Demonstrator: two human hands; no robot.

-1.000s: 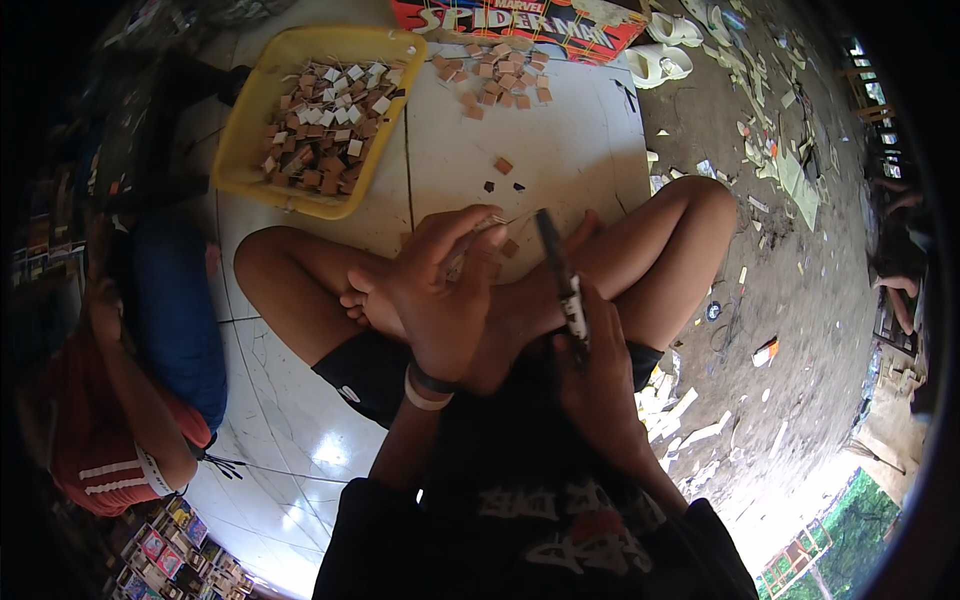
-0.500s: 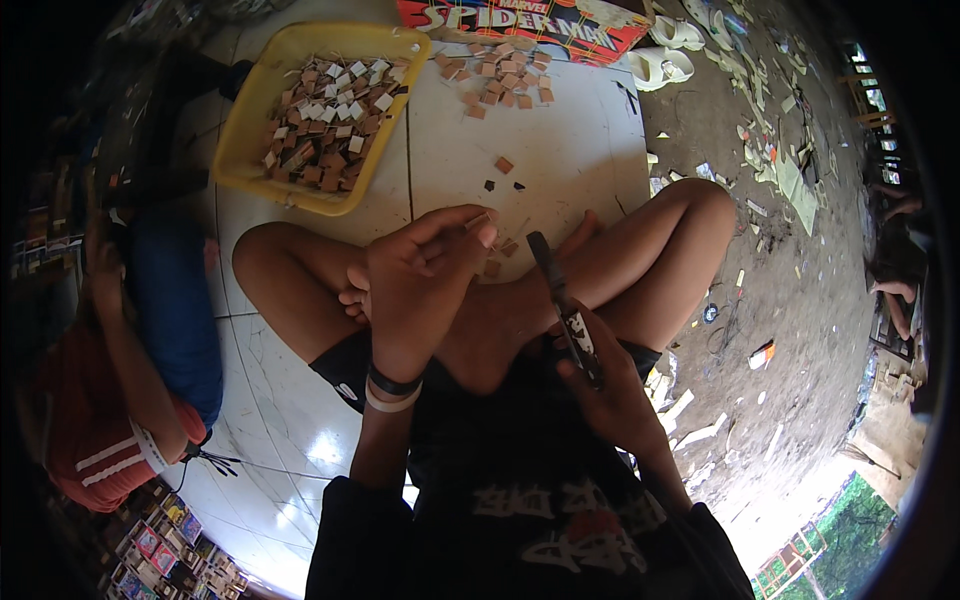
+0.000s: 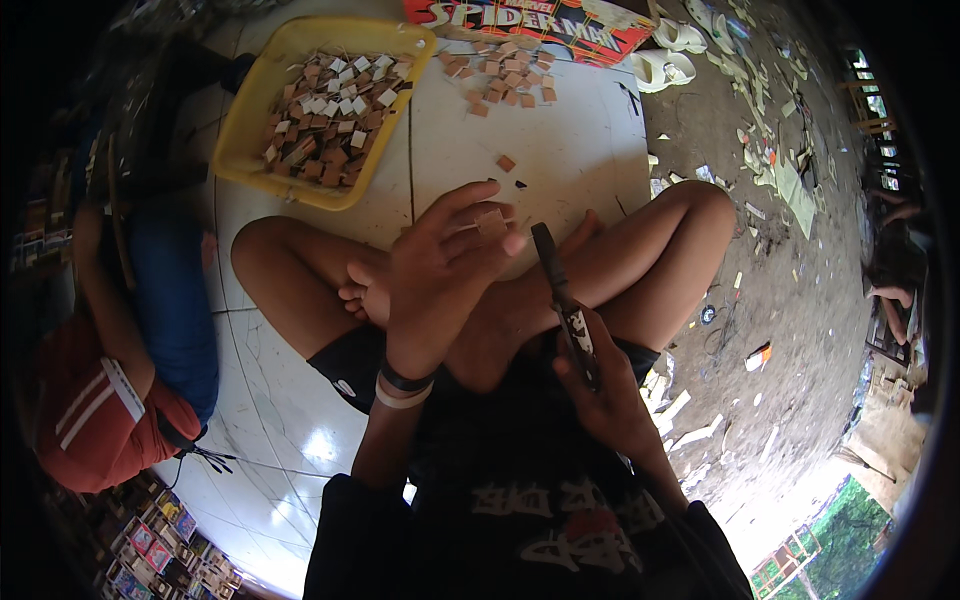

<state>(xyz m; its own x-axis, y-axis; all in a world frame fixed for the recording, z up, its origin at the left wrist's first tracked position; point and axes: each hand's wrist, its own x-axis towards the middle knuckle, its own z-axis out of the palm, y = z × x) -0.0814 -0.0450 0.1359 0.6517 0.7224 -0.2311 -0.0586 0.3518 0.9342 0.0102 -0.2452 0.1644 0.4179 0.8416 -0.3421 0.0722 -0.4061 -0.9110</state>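
Note:
My left hand (image 3: 432,285) is raised over my crossed legs, pinching a small brown square piece (image 3: 491,223) between thumb and fingers. In my right hand (image 3: 610,390), fingers wrap round the black-and-white handle of a knife-like tool (image 3: 552,265). Its flat dark blade points up and away, close to the left fingertips but apart from them. Beyond my hands, a single brown square (image 3: 507,162) lies on the white tiles, with a tiny dark scrap (image 3: 520,184) nearby. Farther off is a loose pile of brown squares (image 3: 512,75).
A yellow basin (image 3: 228,150) of brown and white squares stands at the far left. A red printed board (image 3: 600,35) and white clogs (image 3: 662,70) are at the far right. Pale scraps litter the dirt floor (image 3: 740,270). Close on the left sits another person (image 3: 110,415).
My left hand has shifted slightly right and turned, so the brown square now shows in its fingers. My right hand and the tool have barely moved. The person at left has shifted.

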